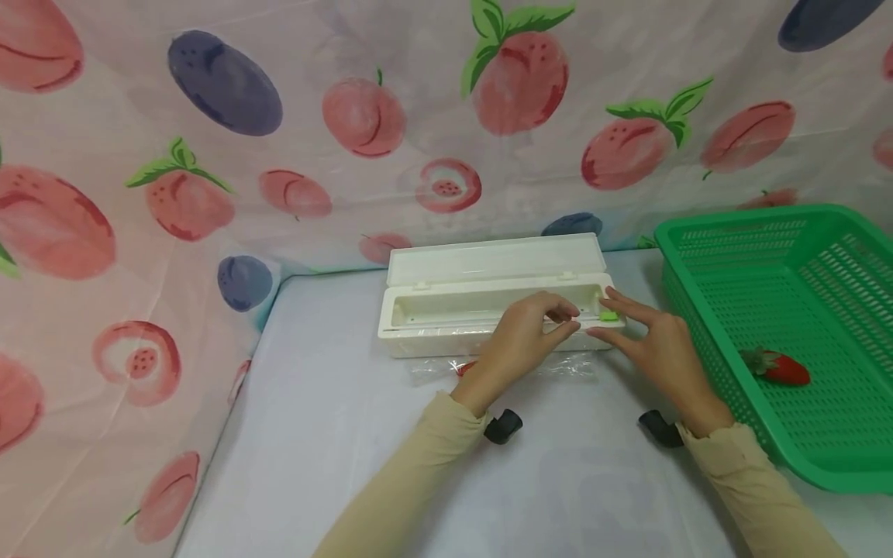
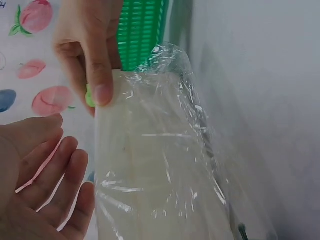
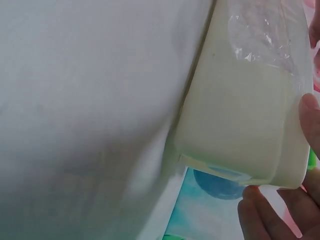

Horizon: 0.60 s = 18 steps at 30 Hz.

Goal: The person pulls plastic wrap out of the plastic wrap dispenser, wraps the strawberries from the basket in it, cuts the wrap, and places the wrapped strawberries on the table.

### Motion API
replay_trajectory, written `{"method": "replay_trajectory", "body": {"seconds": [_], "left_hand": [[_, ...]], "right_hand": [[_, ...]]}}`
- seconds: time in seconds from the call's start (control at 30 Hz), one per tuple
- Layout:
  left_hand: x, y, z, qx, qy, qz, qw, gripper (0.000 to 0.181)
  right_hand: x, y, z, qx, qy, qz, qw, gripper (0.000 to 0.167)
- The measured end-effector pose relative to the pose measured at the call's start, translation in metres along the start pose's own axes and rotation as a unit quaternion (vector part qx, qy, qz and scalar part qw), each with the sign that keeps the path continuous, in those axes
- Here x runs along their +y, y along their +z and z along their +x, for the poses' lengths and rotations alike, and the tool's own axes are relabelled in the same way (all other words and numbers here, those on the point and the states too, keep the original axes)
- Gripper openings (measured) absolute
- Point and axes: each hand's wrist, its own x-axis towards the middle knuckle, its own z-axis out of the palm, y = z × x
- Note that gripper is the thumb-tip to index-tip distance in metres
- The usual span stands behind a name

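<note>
A long white cling film dispenser (image 1: pixel 432 345) lies on the table with its lid (image 1: pixel 495 260) raised at the back. Clear film (image 2: pixel 165 135) hangs down over its front and spreads on the tabletop. Near the right end of the rail is a green slide cutter (image 1: pixel 609 316). My right hand (image 1: pixel 659 349) grips that end of the box, thumb (image 2: pixel 103 92) on the front and fingers round the far side by the cutter. My left hand (image 1: pixel 526 329) hovers at the front edge, fingers loosely bent and nothing visible in them. Partly hidden under my left wrist is something red (image 1: pixel 466 369).
A green plastic basket (image 1: pixel 698 333) stands close by my right forearm, with a red strawberry (image 1: pixel 784 369) inside. Behind the dispenser rises a fruit-printed cloth (image 1: pixel 391 46). The table has a white cover (image 1: pixel 314 434).
</note>
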Motion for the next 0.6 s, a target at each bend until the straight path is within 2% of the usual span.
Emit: {"method": "replay_trajectory", "body": {"seconds": [0.2, 0.5, 0.6], "left_hand": [[0.007, 0.013, 0.017, -0.013, 0.007, 0.072, 0.9973, 0.026], [0.018, 0.027, 0.032, -0.027, 0.021, 0.124, 0.9917, 0.029], [0.019, 0.031, 0.035, -0.022, 0.031, 0.139, 0.9896, 0.028]], "right_hand": [[0.003, 0.000, 0.001, -0.006, 0.009, 0.021, 0.9997, 0.055], [0.007, 0.000, 0.000, 0.011, -0.008, 0.028, 0.9995, 0.051], [0.008, 0.000, 0.000, 0.017, -0.014, 0.027, 0.9994, 0.053]]}}
